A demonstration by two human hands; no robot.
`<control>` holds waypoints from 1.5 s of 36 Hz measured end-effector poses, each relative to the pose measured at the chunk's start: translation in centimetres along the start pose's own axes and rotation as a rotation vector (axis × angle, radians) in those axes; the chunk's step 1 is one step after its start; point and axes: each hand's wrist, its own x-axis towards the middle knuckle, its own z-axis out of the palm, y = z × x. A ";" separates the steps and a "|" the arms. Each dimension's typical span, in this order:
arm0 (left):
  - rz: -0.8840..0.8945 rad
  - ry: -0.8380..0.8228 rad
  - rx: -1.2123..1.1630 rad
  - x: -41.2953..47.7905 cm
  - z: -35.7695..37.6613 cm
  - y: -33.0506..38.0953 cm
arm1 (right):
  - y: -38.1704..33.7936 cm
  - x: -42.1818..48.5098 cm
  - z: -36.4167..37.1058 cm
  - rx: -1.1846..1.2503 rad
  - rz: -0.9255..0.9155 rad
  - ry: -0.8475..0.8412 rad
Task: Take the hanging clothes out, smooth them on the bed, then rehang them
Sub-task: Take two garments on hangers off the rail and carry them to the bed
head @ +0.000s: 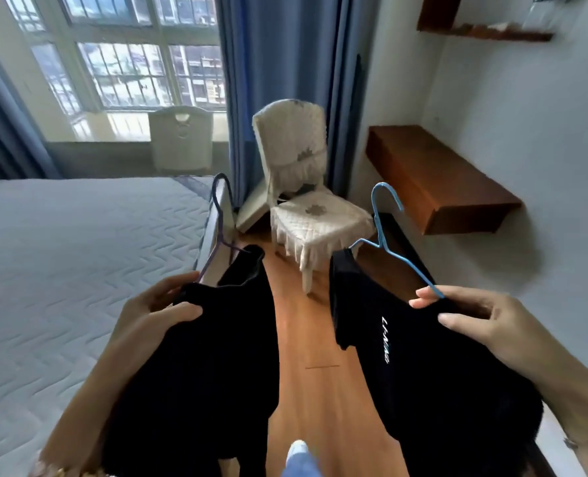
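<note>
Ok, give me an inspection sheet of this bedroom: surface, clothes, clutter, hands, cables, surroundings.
Surface: bed, quilted grey mattress, on the left.
Job's things: left garment, black, on purple hanger; right garment, black with white lettering, on blue hanger; both held above the floor.
Clutter: pale panel leaning beside the chair.
Grippers: left hand grips left garment; right hand pinches right garment at the shoulder.
Cables: nothing seen.
Surroundings: covered chair ahead, blue curtain, window, wooden shelf on the right wall.

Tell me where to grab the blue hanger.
Grip the blue hanger at its neck below the hook, coming from above: it stands bare and upright over the shirt, while the right hand pinches its lower arm.
</note>
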 end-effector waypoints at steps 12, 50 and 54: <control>0.041 0.147 -0.018 15.3 -2.8 2.7 | -4.8 26.7 2.2 -0.023 -0.194 -0.297; -0.225 0.662 0.209 59.2 -10.3 4.6 | -17.9 97.8 23.2 -0.107 -0.577 -1.090; -0.252 0.656 0.252 63.2 -15.9 1.9 | -19.1 102.1 29.1 -0.253 -0.627 -1.101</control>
